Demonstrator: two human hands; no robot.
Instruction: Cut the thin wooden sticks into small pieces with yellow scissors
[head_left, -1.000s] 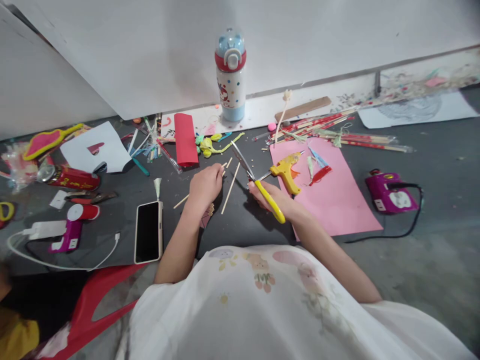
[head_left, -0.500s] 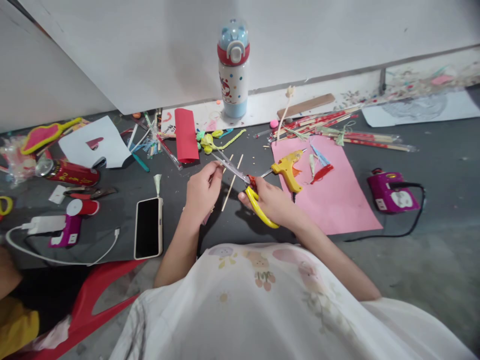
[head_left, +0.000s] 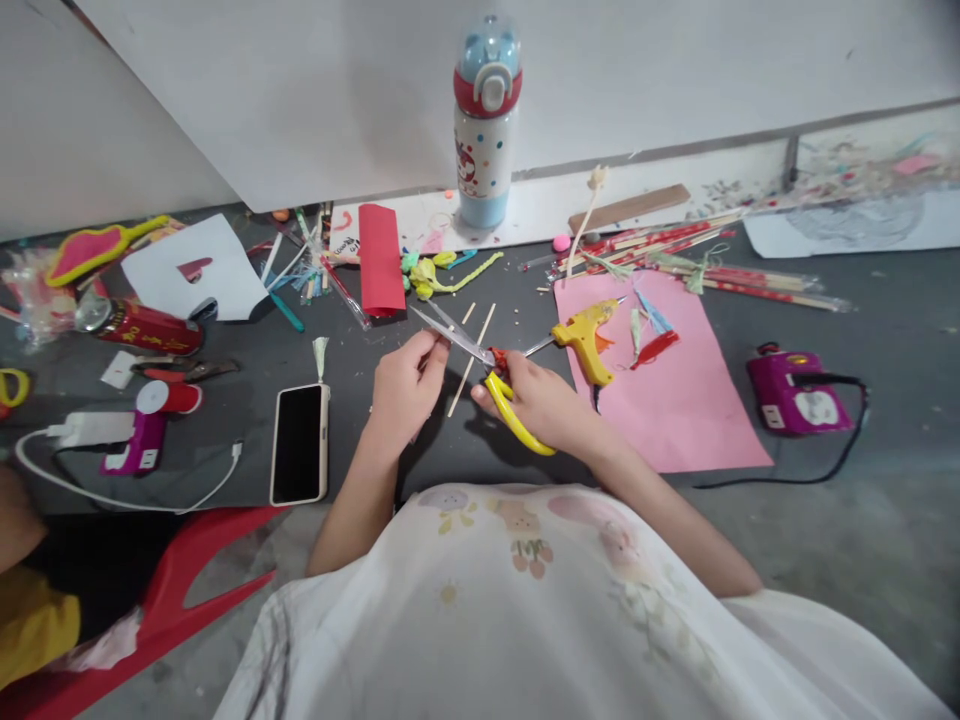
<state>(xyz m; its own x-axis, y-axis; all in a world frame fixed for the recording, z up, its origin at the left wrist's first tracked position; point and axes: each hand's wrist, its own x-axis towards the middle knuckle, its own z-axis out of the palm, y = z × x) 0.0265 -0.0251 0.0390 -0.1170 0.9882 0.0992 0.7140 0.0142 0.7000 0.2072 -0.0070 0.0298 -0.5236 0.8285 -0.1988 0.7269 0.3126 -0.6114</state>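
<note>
My right hand (head_left: 544, 398) grips scissors (head_left: 457, 335) with yellow handles, their slightly parted blades pointing left and away from me. Something small and red (head_left: 498, 358) shows beside the right fingers at the scissors' pivot. Close to the blades, my left hand (head_left: 409, 385) is closed in a pinch; what lies between its fingertips is too small to make out. Under the scissors, thin wooden sticks (head_left: 471, 362) rest on the dark table (head_left: 502, 465). To the right, a yellow glue gun (head_left: 587, 338) lies partly on a pink sheet (head_left: 667, 420).
A bottle (head_left: 486, 150) stands at the back beside folded red paper (head_left: 381, 260). A phone (head_left: 299, 445), a red can (head_left: 150, 328) and pliers (head_left: 191, 370) are left; a purple box (head_left: 799, 392) with a cable is right. Another person's arm (head_left: 19, 525) shows at lower left.
The view has shifted slightly. The scissor blades look a little further apart, and both hands stay almost in the same place.
</note>
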